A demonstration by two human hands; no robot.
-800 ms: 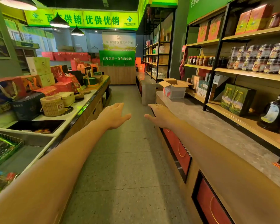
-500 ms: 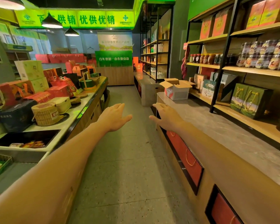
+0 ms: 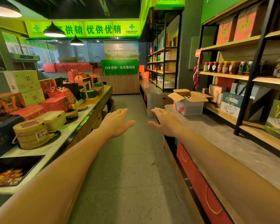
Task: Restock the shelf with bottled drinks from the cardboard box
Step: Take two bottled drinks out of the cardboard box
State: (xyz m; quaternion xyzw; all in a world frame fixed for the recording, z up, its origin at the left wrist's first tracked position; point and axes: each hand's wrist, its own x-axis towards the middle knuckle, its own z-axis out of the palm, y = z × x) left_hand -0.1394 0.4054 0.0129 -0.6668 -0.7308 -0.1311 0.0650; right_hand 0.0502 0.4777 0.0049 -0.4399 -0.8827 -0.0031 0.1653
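I stand in a shop aisle with both bare arms stretched out ahead of me over the floor [image 3: 128, 175]. A green lit sign [image 3: 84, 29] overhead reads, in part, "供销 优供优销". Below it, at the far end of the aisle, a green banner [image 3: 120, 67] reads "百年供销一直在您身边".

My left hand [image 3: 116, 122] is flat, palm down, with the grip spread apart, thumb out to the right. It holds nothing and touches nothing. My right hand [image 3: 166, 122] mirrors it, fingers loosely apart, thumb pointing left, also empty; it hovers at the near corner of the grey desk [image 3: 217, 135] on my right, and I cannot tell whether it touches the edge.

The cardboard box [image 3: 188, 102] sits on that desk farther along, beyond my right hand and apart from it. Its flaps are folded open and outward. Its white side carries red printing too small to read. Inside, the tops of bottles [image 3: 187, 97] show, standing upright with their caps facing up.

Behind the box, a wooden shelf [image 3: 225, 75] on a black frame holds a row of jars [image 3: 225, 67] with red lids, labels unreadable. Lower down stand gift boxes [image 3: 231, 102]. On my left, a second desk [image 3: 68, 128] carries red gift boxes and a round woven basket [image 3: 31, 134].
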